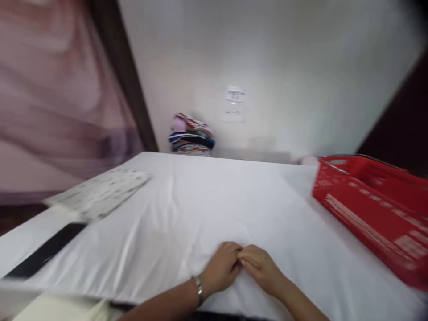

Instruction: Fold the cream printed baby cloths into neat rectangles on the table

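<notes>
My left hand [223,267], with a silver bracelet [198,290] at the wrist, rests on a white sheet [230,200] near the table's front edge. My right hand [262,269] meets it from the right, and the fingertips of both hands touch. The fingers of both hands are curled and closed, and no object shows in or between them. Parts of the fingers are hidden where the hands meet.
A red shopping basket [368,218] stands at the right. At the left lie a folded patterned white cloth [107,194] and a long black flat object [48,249]. Folded clothes [191,136] are piled by the wall behind. Pink curtains [56,98] hang at the left.
</notes>
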Action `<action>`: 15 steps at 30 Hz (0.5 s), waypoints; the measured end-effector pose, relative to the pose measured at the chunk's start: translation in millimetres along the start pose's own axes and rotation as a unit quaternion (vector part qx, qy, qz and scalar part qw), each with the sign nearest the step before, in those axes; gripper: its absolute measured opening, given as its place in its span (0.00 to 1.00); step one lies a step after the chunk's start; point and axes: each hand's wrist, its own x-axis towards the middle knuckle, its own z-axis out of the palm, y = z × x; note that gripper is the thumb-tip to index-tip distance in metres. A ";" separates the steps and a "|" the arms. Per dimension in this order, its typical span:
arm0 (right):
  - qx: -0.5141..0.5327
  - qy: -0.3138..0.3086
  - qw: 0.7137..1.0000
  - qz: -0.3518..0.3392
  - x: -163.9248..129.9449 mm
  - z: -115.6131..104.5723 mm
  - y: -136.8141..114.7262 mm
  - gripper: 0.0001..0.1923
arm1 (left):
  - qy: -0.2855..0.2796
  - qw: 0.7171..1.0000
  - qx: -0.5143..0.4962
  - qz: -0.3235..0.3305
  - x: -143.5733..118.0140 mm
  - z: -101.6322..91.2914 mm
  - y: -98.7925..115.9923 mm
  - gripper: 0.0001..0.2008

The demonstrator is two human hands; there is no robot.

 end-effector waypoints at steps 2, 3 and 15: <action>-0.010 0.036 0.999 0.008 8.4 15.0 12.5 0.15 | 0.014 0.999 -0.016 -0.031 1.4 2.9 -3.8 0.06; -0.030 0.058 0.998 0.017 11.0 21.4 22.0 0.16 | 0.021 0.999 -0.030 -0.027 0.5 3.1 -9.4 0.05; -0.230 0.090 0.965 -0.084 5.4 37.7 101.3 0.17 | 0.212 0.850 0.266 -0.403 -76.6 -188.1 -168.0 0.14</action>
